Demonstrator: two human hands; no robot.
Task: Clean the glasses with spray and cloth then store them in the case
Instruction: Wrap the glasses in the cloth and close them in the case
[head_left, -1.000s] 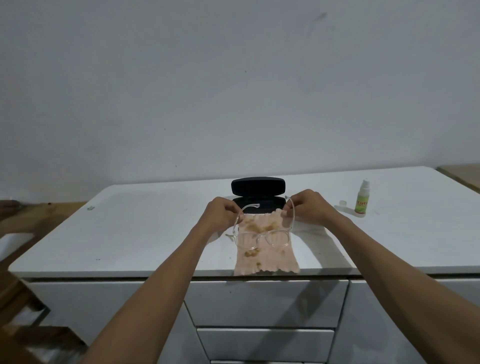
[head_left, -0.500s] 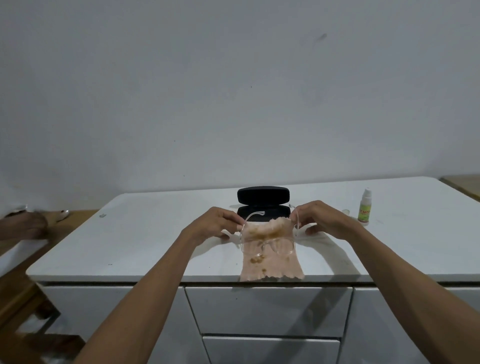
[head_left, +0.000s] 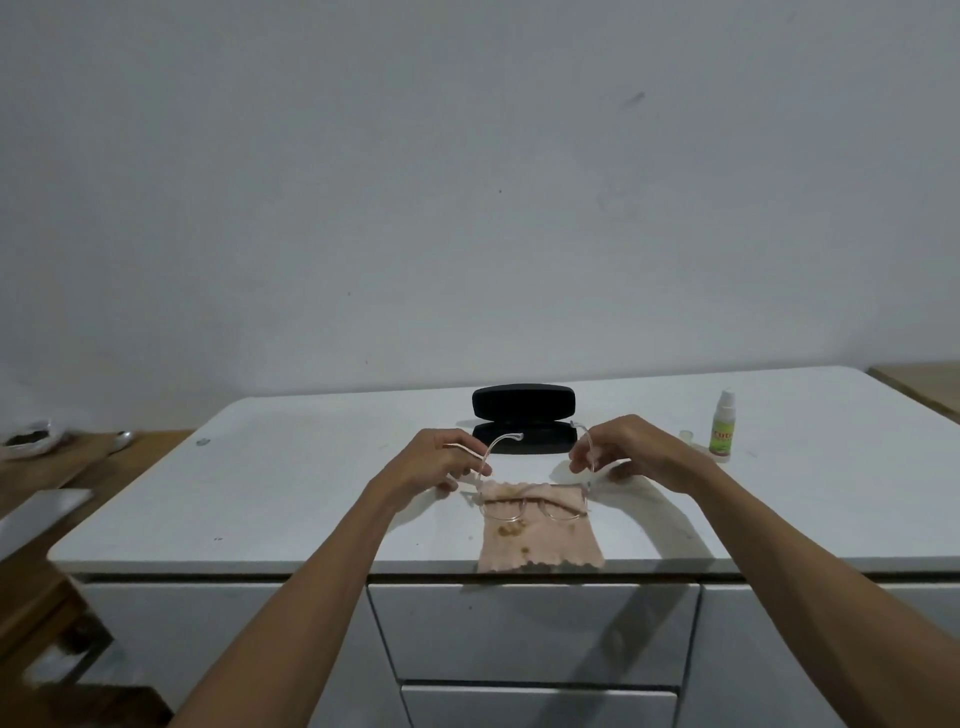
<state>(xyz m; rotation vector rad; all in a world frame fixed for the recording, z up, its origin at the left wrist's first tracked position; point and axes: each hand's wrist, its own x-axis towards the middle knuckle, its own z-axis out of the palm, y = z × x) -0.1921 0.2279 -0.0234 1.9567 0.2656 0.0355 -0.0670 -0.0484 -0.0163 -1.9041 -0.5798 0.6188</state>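
Countertop (head_left: 291, 499) — case (head_left: 523, 418) open behind glasses (head_left: 535, 506), spray bottle (head_left: 722, 426) right.

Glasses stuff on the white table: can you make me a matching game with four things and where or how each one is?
Things:
1. glasses
2. case
3. cloth
4. spray bottle

States:
A. standing at the far right
B. lying flat at the table's front edge
C. open, behind the hands
D. held by both hands

Pairs: 1-D, 2-C, 3-B, 4-A

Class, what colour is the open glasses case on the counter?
Black, seen in the head view: glasses case.
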